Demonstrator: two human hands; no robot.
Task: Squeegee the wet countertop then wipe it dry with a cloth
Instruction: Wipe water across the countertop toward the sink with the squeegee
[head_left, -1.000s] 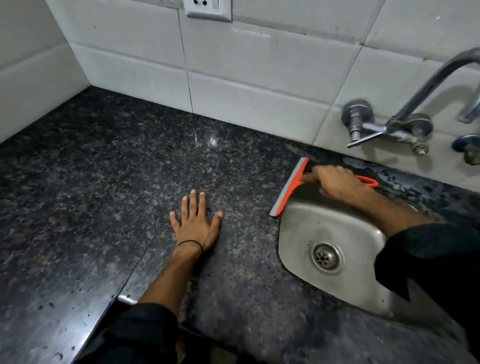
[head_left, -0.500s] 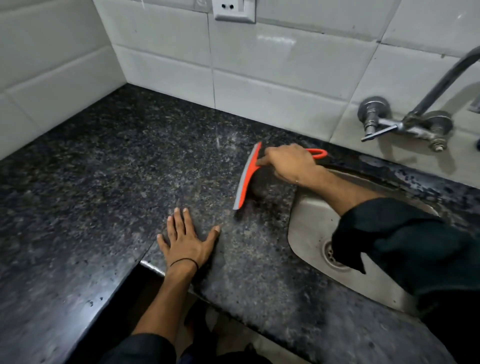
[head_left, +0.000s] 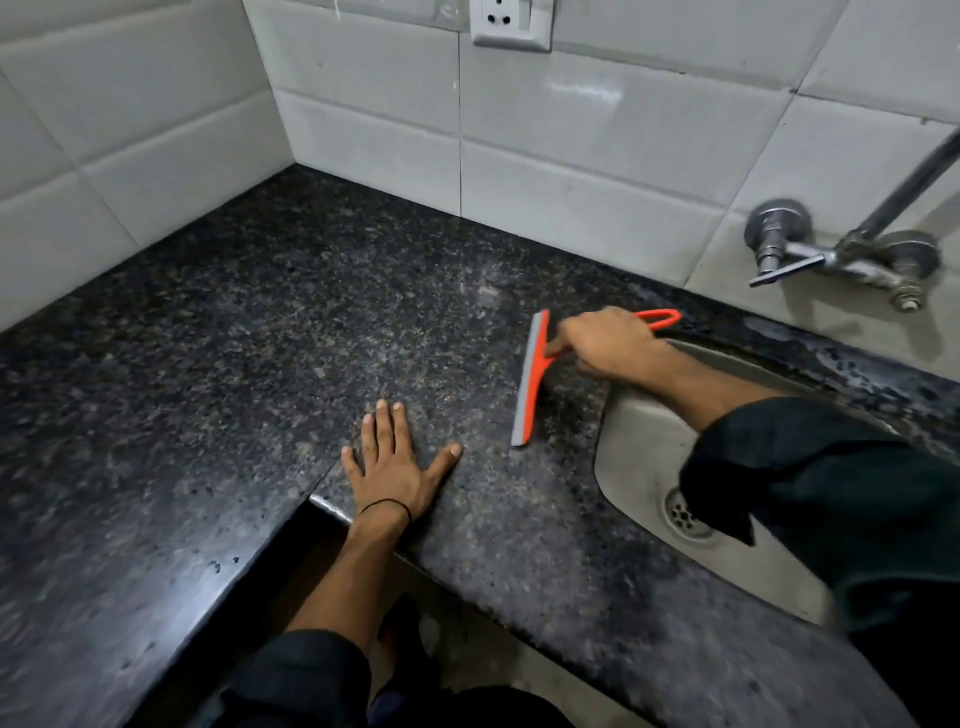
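Note:
An orange squeegee (head_left: 531, 382) with a grey rubber blade rests blade-down on the dark speckled granite countertop (head_left: 270, 332), just left of the sink. My right hand (head_left: 605, 343) grips its handle, whose orange loop sticks out behind my fingers. My left hand (head_left: 396, 462) lies flat on the counter near the front edge, fingers spread, a black band on the wrist. Water drops show on the counter behind the sink. No cloth is in view.
A steel sink (head_left: 644, 467) with a drain (head_left: 685, 512) is sunk into the counter at the right. A wall tap (head_left: 836, 254) sticks out above it. White tiled walls meet in a corner at the back left, with a socket (head_left: 511, 23) high up.
My right hand has carried the squeegee left from the sink's rim onto the counter. The view has swung left. My left hand stays flat on the counter.

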